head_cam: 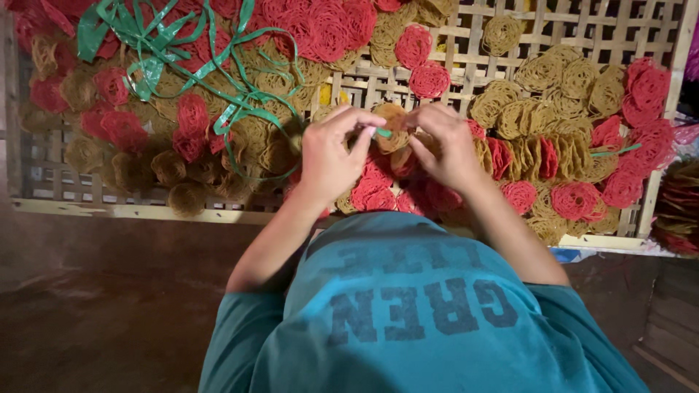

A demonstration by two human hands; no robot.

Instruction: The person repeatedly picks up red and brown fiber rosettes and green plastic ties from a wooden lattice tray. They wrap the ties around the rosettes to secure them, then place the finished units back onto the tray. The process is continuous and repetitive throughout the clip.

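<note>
My left hand (331, 153) and my right hand (444, 145) meet over a woven bamboo tray (473, 80). Between their fingertips I hold a small stack of tan round noodle-like discs (393, 127), with a green plastic strip (384, 133) pinched at it by my left fingers. The strip's free length runs left into a tangle of green strips (182, 65). Red and tan round discs (378, 189) lie heaped directly under my hands.
Red and tan discs cover most of the tray, with bundled stacks (539, 156) at the right and loose ones (131, 124) at the left. The tray's wooden front rim (145, 211) borders a dark floor (95, 313). More bundles (677, 211) sit past the right edge.
</note>
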